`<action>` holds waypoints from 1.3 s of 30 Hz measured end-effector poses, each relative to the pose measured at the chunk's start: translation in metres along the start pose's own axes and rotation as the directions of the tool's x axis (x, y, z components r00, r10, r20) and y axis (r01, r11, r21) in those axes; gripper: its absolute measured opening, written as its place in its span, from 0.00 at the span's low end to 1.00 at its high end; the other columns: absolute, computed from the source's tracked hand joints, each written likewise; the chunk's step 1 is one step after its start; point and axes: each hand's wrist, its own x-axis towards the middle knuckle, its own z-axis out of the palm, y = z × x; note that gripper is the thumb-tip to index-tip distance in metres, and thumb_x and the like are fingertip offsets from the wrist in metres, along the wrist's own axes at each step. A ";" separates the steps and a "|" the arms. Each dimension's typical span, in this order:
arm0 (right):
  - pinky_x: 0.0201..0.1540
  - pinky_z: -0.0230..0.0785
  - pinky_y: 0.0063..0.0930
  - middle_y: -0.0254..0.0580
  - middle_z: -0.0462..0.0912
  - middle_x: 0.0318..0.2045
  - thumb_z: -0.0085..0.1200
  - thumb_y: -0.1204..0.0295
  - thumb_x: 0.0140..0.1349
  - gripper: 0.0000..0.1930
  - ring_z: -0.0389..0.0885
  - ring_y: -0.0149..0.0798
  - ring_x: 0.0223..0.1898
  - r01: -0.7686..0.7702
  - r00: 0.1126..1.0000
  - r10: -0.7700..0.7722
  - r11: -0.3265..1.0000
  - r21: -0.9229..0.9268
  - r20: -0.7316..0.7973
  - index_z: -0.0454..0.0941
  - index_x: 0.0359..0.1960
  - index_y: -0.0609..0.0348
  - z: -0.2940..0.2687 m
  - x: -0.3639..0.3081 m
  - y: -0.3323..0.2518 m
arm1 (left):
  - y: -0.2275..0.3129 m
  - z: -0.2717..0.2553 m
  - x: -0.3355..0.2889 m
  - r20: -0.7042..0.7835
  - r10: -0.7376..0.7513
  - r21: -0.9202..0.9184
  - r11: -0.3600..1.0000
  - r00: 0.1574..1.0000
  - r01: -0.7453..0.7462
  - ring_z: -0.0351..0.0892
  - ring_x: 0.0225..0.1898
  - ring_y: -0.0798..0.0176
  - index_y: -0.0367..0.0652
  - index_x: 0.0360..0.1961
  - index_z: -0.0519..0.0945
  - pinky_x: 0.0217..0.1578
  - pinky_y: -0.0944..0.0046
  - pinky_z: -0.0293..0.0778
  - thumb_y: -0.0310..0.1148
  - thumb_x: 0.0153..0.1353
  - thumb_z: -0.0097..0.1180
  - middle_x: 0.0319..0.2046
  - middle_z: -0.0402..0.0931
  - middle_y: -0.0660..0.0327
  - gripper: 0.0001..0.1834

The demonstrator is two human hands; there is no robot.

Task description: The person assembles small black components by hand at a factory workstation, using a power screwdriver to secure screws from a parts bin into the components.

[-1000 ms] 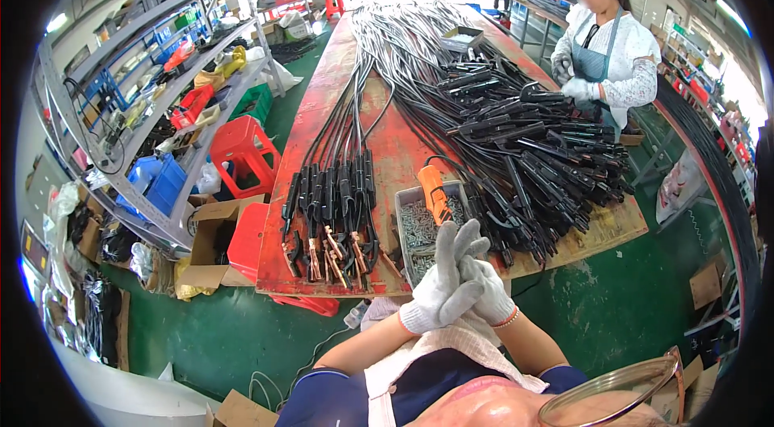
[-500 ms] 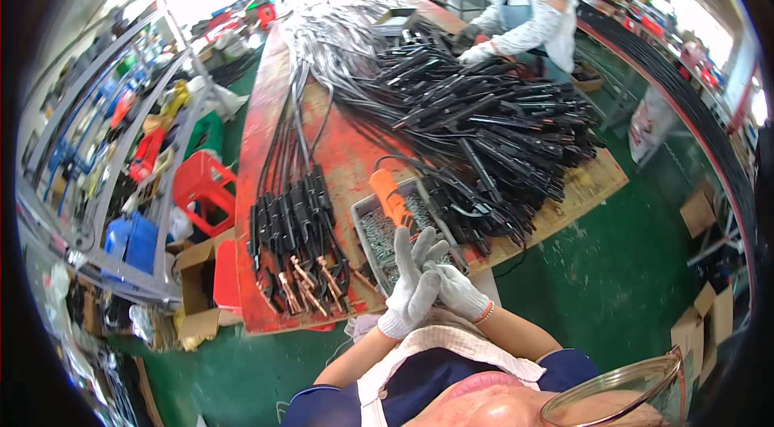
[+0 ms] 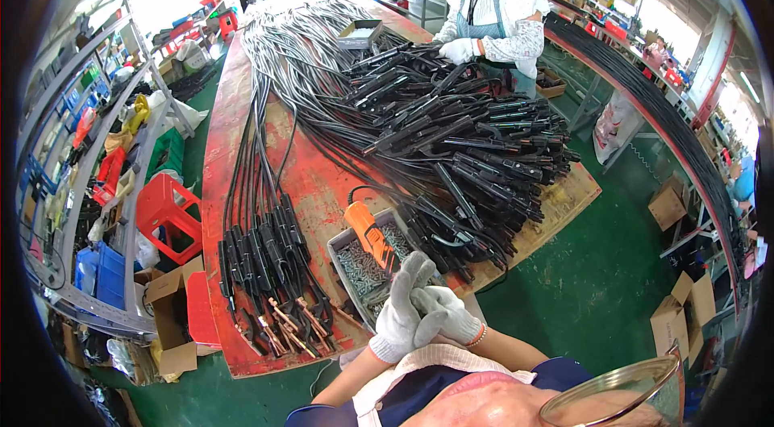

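Observation:
My left hand (image 3: 401, 310) and my right hand (image 3: 453, 316), both in whitish knit gloves, are pressed together at the table's near edge. The left fingers stretch upward, while the right fingers fold against the left glove and are partly hidden. Just beyond them, an orange handheld power screwdriver (image 3: 369, 233) leans in a grey bin (image 3: 337, 243) of small metal screws (image 3: 360, 266); neither hand visibly grips it. Left of the bin lies a row of black cable handles (image 3: 262, 249) with bare copper-coloured ends (image 3: 289, 320).
A large heap of black handles (image 3: 484, 153) on grey cables (image 3: 282, 48) covers the table's right side. Across it, a co-worker's gloved hand (image 3: 459, 50) touches the heap near an open box (image 3: 360, 33). Red stools (image 3: 168, 213) and a metal rack (image 3: 137, 145) stand left.
The view has shifted, so the table sits lower and further left. My left fingers, spread before, are now closer together against the right glove. The screwdriver stays in the bin.

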 end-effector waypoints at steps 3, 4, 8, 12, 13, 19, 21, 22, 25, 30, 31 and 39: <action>0.41 0.70 0.26 0.31 0.80 0.33 0.48 0.63 0.70 0.13 0.76 0.26 0.38 -0.018 0.999 0.020 0.999 -0.043 0.050 0.79 0.38 0.59 -0.001 0.008 0.004 | -0.007 -0.004 0.002 -0.021 0.086 0.092 0.992 0.996 -0.083 0.59 0.68 0.37 0.49 0.74 0.37 0.61 0.46 0.66 0.32 0.57 0.66 0.72 0.43 0.40 0.55; 0.41 0.70 0.26 0.31 0.80 0.33 0.48 0.63 0.70 0.13 0.76 0.26 0.38 -0.046 0.996 0.049 0.997 -0.054 0.071 0.79 0.38 0.59 0.002 0.012 0.006 | -0.009 -0.007 0.000 -0.045 0.082 0.152 0.986 0.996 -0.075 0.60 0.67 0.36 0.47 0.74 0.39 0.61 0.44 0.65 0.33 0.57 0.66 0.71 0.46 0.39 0.54; 0.49 0.70 0.28 0.35 0.80 0.42 0.47 0.66 0.70 0.13 0.76 0.31 0.45 0.022 0.973 -0.063 0.983 0.183 0.221 0.75 0.49 0.61 -0.010 0.020 0.015 | 0.019 -0.019 0.016 -0.183 -0.066 0.409 0.902 0.981 0.137 0.62 0.64 0.33 0.35 0.62 0.63 0.63 0.38 0.58 0.46 0.55 0.64 0.61 0.64 0.36 0.40; 0.41 0.68 0.20 0.33 0.78 0.35 0.45 0.63 0.73 0.15 0.73 0.24 0.36 0.127 0.946 -0.074 0.980 -0.151 0.315 0.75 0.49 0.61 -0.001 0.056 -0.043 | 0.028 -0.053 -0.004 -0.241 -0.119 0.677 0.690 0.963 0.254 0.66 0.61 0.34 0.38 0.60 0.67 0.63 0.37 0.57 0.50 0.53 0.62 0.59 0.66 0.39 0.39; 0.38 0.67 0.20 0.31 0.76 0.34 0.48 0.63 0.72 0.14 0.72 0.23 0.34 0.059 0.937 -0.017 0.992 -0.109 0.349 0.75 0.49 0.60 0.008 0.069 -0.051 | 0.033 -0.061 -0.016 -0.279 -0.203 0.714 0.609 0.939 0.344 0.66 0.61 0.35 0.38 0.60 0.67 0.64 0.37 0.56 0.48 0.52 0.63 0.58 0.66 0.40 0.38; 0.42 0.71 0.25 0.41 0.79 0.42 0.52 0.59 0.68 0.24 0.78 0.29 0.38 0.321 0.767 -0.066 0.901 -0.293 0.639 0.67 0.60 0.59 0.060 0.142 -0.072 | 0.065 -0.082 -0.094 -0.478 -0.225 0.783 0.327 0.849 0.528 0.69 0.59 0.39 0.39 0.55 0.74 0.63 0.38 0.58 0.38 0.50 0.65 0.54 0.72 0.46 0.30; 0.48 0.71 0.32 0.46 0.78 0.47 0.52 0.51 0.65 0.31 0.80 0.35 0.42 0.264 0.779 0.062 0.870 -0.416 0.625 0.63 0.62 0.57 0.086 0.174 -0.072 | 0.071 -0.090 -0.113 -0.547 -0.189 0.790 0.207 0.815 0.578 0.70 0.58 0.41 0.41 0.53 0.75 0.63 0.37 0.58 0.37 0.50 0.65 0.53 0.73 0.49 0.28; 0.51 0.70 0.35 0.49 0.77 0.50 0.51 0.48 0.63 0.34 0.81 0.41 0.44 0.337 0.814 0.023 0.795 -0.504 0.580 0.62 0.63 0.57 0.096 0.195 -0.068 | 0.067 -0.094 -0.117 -0.561 -0.169 0.794 0.168 0.811 0.584 0.70 0.58 0.42 0.41 0.52 0.76 0.63 0.37 0.57 0.38 0.50 0.66 0.52 0.73 0.50 0.27; 0.59 0.66 0.44 0.56 0.75 0.54 0.52 0.44 0.60 0.38 0.80 0.55 0.49 0.461 0.884 -0.178 0.491 -0.739 0.433 0.59 0.64 0.57 0.119 0.248 -0.052 | 0.065 -0.101 -0.110 -0.568 -0.145 0.807 0.095 0.810 0.582 0.69 0.58 0.43 0.44 0.51 0.77 0.63 0.36 0.57 0.39 0.49 0.66 0.52 0.72 0.51 0.27; 0.61 0.63 0.48 0.59 0.74 0.58 0.48 0.44 0.61 0.43 0.73 0.56 0.59 0.248 0.958 0.050 0.353 -0.902 0.283 0.48 0.70 0.55 0.158 0.265 -0.045 | 0.048 -0.107 -0.085 -0.525 -0.206 0.842 0.018 0.826 0.539 0.65 0.60 0.43 0.46 0.48 0.79 0.64 0.37 0.55 0.40 0.45 0.68 0.55 0.71 0.52 0.26; 0.61 0.63 0.48 0.59 0.74 0.58 0.48 0.44 0.61 0.43 0.73 0.56 0.59 0.254 0.955 0.058 0.354 -0.900 0.292 0.48 0.70 0.55 0.162 0.261 -0.046 | 0.046 -0.109 -0.082 -0.492 -0.260 0.860 0.007 0.831 0.511 0.65 0.61 0.43 0.46 0.47 0.79 0.65 0.37 0.55 0.41 0.46 0.67 0.55 0.70 0.52 0.26; 0.61 0.64 0.48 0.55 0.72 0.60 0.50 0.41 0.60 0.47 0.73 0.53 0.61 0.082 0.957 0.201 0.502 -0.861 0.209 0.45 0.73 0.55 0.155 0.261 -0.027 | 0.024 -0.115 -0.055 -0.364 -0.543 0.928 -0.146 0.757 0.342 0.61 0.65 0.42 0.38 0.43 0.81 0.67 0.37 0.49 0.48 0.45 0.67 0.57 0.71 0.51 0.28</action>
